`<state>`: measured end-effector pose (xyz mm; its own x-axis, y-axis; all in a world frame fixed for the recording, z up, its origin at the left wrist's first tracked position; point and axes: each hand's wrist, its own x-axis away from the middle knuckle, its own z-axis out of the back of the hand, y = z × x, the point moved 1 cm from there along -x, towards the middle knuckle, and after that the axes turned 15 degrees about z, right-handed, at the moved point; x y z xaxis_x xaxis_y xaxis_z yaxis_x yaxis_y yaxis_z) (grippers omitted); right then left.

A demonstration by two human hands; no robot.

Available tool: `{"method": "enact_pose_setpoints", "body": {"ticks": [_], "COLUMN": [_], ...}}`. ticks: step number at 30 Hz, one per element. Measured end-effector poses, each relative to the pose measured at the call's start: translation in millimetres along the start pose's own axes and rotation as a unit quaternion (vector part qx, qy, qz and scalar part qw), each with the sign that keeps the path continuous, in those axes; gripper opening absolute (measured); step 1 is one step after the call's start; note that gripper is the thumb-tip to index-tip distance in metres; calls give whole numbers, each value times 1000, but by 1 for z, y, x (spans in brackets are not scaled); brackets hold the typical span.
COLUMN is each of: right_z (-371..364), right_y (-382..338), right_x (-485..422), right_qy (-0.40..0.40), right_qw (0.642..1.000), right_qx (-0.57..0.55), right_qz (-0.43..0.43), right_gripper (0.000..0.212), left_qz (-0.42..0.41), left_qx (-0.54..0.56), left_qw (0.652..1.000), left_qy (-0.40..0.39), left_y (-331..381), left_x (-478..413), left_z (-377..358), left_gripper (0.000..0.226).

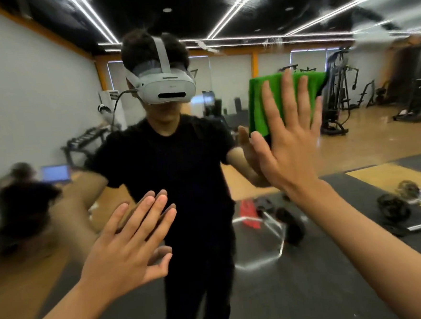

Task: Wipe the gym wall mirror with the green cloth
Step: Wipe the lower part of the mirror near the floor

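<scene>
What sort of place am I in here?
Likely a gym, reflected in the wall mirror: a cable weight machine, a dumbbell rack, and weight plates on dark floor mats.

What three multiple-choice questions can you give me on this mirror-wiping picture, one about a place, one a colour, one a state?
1. Where is the green cloth?
A on the floor
B pressed to the mirror under the right hand
C draped over a machine

2. What colour is the headset reflected in the mirror?
A black
B red
C white

3. How are the fingers of the left hand?
A straight
B fisted
C pinching the cloth

Answers: B, the flat right hand covers the cloth on the glass; C, the reflected headset is pale white; A, every finger is extended.
</scene>
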<state>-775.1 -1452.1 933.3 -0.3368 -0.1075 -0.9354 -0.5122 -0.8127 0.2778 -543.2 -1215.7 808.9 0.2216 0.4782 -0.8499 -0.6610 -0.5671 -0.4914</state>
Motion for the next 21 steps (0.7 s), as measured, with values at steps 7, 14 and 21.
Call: {"method": "enact_pose_setpoints", "body": {"ticks": [7, 14, 21], "right_z": [0, 7, 15], "right_y": [-90, 5, -49], "right_x": [-44, -26, -106], "right_qy": [-13, -32, 63], "right_qw": [999, 990, 983], "right_qx": [-27, 2, -35], "right_qz": [22, 134, -169], "right_gripper": [76, 73, 79], "left_qz": [-1, 2, -5], "left_qx": [9, 15, 16], "left_qw": [1000, 1000, 1000], "left_qy": [-11, -8, -12], "left_y": [0, 0, -1], "left_x": [0, -1, -2], "left_z": [3, 4, 4], "left_gripper": [83, 83, 81]}}
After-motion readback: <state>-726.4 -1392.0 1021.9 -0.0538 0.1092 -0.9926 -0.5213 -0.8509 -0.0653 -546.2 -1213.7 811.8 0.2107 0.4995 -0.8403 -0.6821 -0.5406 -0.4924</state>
